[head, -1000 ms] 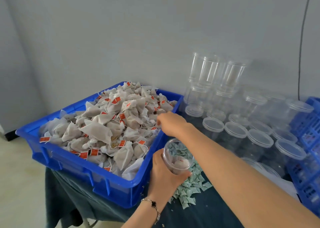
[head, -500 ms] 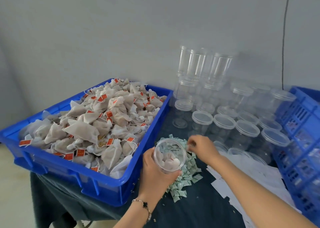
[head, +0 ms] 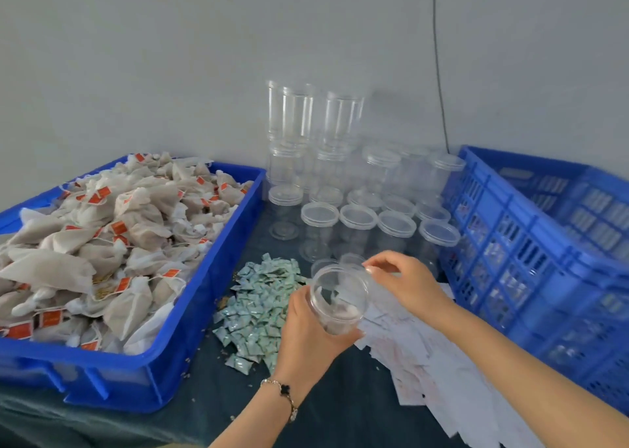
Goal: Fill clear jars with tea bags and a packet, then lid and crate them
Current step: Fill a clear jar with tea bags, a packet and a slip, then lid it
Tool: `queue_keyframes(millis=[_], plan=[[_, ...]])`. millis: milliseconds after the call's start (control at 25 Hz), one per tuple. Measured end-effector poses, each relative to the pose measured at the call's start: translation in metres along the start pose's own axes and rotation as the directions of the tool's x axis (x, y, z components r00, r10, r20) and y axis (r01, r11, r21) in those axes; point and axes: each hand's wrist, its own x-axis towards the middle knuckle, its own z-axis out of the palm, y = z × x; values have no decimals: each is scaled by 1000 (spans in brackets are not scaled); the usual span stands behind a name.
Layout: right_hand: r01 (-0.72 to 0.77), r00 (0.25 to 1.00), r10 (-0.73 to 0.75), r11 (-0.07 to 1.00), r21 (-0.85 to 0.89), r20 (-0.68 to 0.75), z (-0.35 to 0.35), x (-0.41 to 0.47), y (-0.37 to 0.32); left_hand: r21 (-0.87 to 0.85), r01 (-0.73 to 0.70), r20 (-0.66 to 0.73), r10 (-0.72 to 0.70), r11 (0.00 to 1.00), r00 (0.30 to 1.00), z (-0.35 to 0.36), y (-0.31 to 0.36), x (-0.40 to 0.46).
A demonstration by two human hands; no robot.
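Both forearms bare, no sleeves; left wrist wears thin gold chain bracelet (head: pixel 285 397) with a small black clover charm

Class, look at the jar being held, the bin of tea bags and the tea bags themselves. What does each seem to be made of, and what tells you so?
Jar: probably clear plastic, glossy; the table shows through its thin wall.
Bin: likely rigid moulded plastic, blue with a slight sheen and ribbed sides.
Tea bags: apparently a soft, matt, off-white mesh or paper; they crumple, with orange tags.
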Motion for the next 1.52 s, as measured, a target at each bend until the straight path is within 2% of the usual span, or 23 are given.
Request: queue_keyframes(millis=[40, 120, 200, 240, 280, 360, 480, 560, 680, 800, 880, 920, 1000, 1040, 1080, 1160, 1400, 1520], plan=[[-60, 998, 59, 997, -46, -23, -3, -9, 17, -28, 20, 21, -19, 999, 1000, 9, -2, -5], [-143, 983, 169, 952, -271, 75, 7, -31, 50, -87, 79, 53, -74, 993, 996, 20, -14, -16], [-139, 941, 277, 841, -524, 196, 29, -53, 81, -59, 103, 59, -100, 993, 993, 22, -24, -26], [-142, 927, 319, 784, -604, 196, 39, -61, 90, -21, 99, 51, -98, 995, 994, 21, -28, -27], [-146, 928, 333, 741, -655, 170, 48, -67, 96, 13, 94, 51, -95, 995, 994, 19, -30, -27], [-103, 957, 264, 697, -709, 121, 56, -72, 98, 42, 113, 79, -116, 993, 990, 16, -30, -26], [-17, 970, 193, 657, -753, 147, 54, -71, 94, 67, 132, 77, -137, 989, 988, 15, -30, -26], [-73, 981, 178, 715, -695, 80, 50, -68, 89, 76, 134, 71, -139, 988, 988, 16, -31, -26], [-251, 968, 225, 907, -338, -113, 33, -61, 73, 82, 128, 60, -133, 988, 989, 18, -33, -26], [-276, 949, 266, 960, -42, -169, 11, -49, 54, 57, 137, 60, -141, 989, 988, 18, -34, -27], [-284, 921, 324, 939, 195, -215, -2, -42, 40, 45, 146, 65, -149, 988, 987, 19, -35, -26], [-293, 901, 378, 892, 344, -213, -7, -40, 33, 48, 148, 63, -151, 988, 987, 19, -35, -26], [-310, 879, 463, 735, 603, -113, -13, -40, 16, 57, 145, 55, -148, 988, 987, 19, -34, -26], [-308, 887, 458, 681, 664, -59, -13, -40, 6, 58, 139, 53, -143, 989, 988, 19, -34, -26], [-299, 902, 432, 667, 683, -27, -11, -41, -2, 58, 134, 52, -137, 989, 989, 19, -35, -27], [-264, 926, 375, 715, 647, -36, -3, -43, -16, 41, 129, 51, -131, 991, 990, 20, -36, -27], [-165, 972, 213, 924, 345, -105, 30, -38, -29, 12, 125, 48, -126, 992, 991, 21, -38, -27], [-94, 983, 124, 974, 207, -133, 40, -36, -28, -22, 121, 54, -120, 992, 991, 21, -38, -26]])
